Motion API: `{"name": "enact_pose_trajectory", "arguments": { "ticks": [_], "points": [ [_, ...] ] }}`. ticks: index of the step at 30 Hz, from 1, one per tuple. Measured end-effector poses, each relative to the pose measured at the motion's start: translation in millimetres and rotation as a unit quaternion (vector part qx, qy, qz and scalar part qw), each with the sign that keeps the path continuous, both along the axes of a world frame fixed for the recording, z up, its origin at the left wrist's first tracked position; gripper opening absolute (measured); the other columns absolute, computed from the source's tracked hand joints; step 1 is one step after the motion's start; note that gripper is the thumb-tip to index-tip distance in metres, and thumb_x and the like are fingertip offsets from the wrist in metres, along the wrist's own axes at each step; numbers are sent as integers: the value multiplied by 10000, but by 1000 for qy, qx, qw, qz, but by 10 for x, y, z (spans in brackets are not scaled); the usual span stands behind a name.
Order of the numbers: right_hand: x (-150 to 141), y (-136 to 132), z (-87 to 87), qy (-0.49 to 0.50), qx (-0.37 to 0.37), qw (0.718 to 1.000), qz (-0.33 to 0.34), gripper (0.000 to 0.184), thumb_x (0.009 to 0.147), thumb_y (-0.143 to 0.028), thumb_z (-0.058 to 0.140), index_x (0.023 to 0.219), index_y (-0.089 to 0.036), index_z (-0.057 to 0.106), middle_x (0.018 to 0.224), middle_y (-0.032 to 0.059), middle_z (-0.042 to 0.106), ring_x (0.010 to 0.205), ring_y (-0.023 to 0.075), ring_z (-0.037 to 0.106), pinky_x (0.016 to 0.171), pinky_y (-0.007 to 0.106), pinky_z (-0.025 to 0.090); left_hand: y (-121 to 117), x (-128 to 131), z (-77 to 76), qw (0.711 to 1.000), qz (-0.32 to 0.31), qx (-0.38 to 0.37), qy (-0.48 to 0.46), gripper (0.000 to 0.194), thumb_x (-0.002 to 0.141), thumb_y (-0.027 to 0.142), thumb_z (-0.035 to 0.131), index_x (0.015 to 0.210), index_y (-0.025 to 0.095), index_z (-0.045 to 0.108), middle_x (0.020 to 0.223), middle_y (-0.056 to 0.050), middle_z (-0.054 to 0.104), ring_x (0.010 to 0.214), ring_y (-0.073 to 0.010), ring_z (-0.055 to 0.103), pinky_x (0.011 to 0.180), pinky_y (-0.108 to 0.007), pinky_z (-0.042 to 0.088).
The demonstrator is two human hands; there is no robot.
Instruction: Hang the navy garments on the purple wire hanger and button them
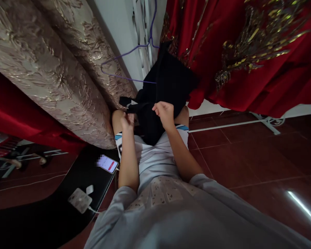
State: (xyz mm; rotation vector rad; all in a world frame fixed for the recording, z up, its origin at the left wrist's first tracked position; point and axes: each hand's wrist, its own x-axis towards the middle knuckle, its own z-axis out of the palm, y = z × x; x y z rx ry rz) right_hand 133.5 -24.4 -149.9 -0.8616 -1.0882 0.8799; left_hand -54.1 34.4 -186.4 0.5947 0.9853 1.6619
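A black garment (168, 83) hangs from a purple wire hanger (124, 55) in front of me, its lower part resting over my knees. My left hand (127, 121) is closed on a black strap or edge of the garment at its left side. My right hand (165, 113) grips the black cloth near the middle, fingers curled into it. Both forearms reach forward over my grey shorts (155, 159).
A beige embossed curtain (52, 72) hangs at the left, a red embroidered drape (248, 52) at the right. A phone (108, 163) and a white power strip (80, 200) lie on a black surface at my left. Dark red floor tiles (248, 162) spread to the right.
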Motion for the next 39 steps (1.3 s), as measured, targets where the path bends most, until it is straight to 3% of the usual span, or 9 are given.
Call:
{"name": "enact_pose_trajectory", "arguments": {
  "ticks": [3, 6, 11, 14, 18, 25, 29, 33, 39],
  "points": [
    [173, 66, -96, -12, -4, 999, -53, 198, 854, -335, 602, 761, -175, 673, 710, 17, 632, 678, 124, 576, 654, 248, 451, -153, 335, -74, 1000, -4, 16, -18, 209, 980, 202, 575, 782, 171, 518, 756, -27, 599, 764, -139, 638, 771, -225, 524],
    [202, 67, -132, -96, 37, 995, 19, 286, 755, -314, 705, 1019, -211, 671, 1054, 43, 709, 1012, 186, 650, 917, 299, 521, -336, 557, 218, 979, -50, 168, 100, 148, 946, 294, 672, 873, 180, 614, 941, -45, 673, 879, -159, 670, 836, -246, 541],
    [15, -41, -63, -66, 32, 980, 187, 399, 829, -486, 657, 1126, -220, 643, 1187, 62, 686, 1209, 232, 615, 1103, 358, 482, -595, 733, 615, 836, -36, 346, 425, 267, 992, 472, 643, 966, 213, 705, 1086, -89, 682, 1132, -235, 628, 1080, -381, 470],
    [17, -126, 18, 1, -16, 976, 218, 431, 917, -584, 471, 1026, -216, 665, 1062, 73, 712, 1153, 247, 640, 1039, 391, 534, -532, 683, 514, 822, -26, 339, 457, 424, 1035, 597, 504, 1034, 212, 684, 1214, -121, 651, 1250, -249, 581, 1125, -403, 437],
    [157, -170, 236, -39, -36, 957, 284, 349, 847, -527, 638, 968, -203, 677, 925, 54, 705, 963, 231, 673, 893, 366, 587, -386, 439, 229, 820, -177, 293, 459, 672, 1066, 681, 195, 1054, 207, 672, 1096, -114, 696, 1140, -260, 643, 986, -395, 529],
    [310, 627, 728, -188, 133, 971, 65, 168, 723, -74, 627, 834, -197, 657, 951, 32, 670, 992, 188, 644, 957, 324, 536, -342, -364, 223, 560, -369, 207, 712, 436, 944, 542, 589, 728, 164, 582, 691, -58, 617, 648, -200, 573, 707, -310, 463],
    [404, 1072, 545, -203, 86, 975, 20, 168, 751, -48, 585, 801, -194, 650, 872, 22, 657, 961, 195, 641, 950, 355, 531, -242, -819, 383, 550, -334, 128, 754, 282, 894, 426, 600, 773, 172, 591, 672, -59, 612, 658, -205, 572, 723, -295, 451],
    [723, 966, 356, -221, 86, 971, -16, 183, 713, -4, 594, 649, -176, 605, 660, -21, 544, 726, 151, 569, 817, 320, 517, -145, -1114, 586, 556, -245, 120, 785, 187, 867, 344, 529, 774, 190, 580, 762, -95, 637, 824, -274, 627, 866, -357, 486],
    [992, 740, 471, -176, 108, 978, -18, 137, 747, -169, 733, 673, -169, 617, 671, -8, 555, 725, 155, 568, 758, 323, 525, -57, -813, 1284, 688, -23, 334, 644, 195, 907, 384, 527, 858, 209, 597, 1263, -133, 637, 1270, -298, 555, 1161, -431, 383]
  ]
}}
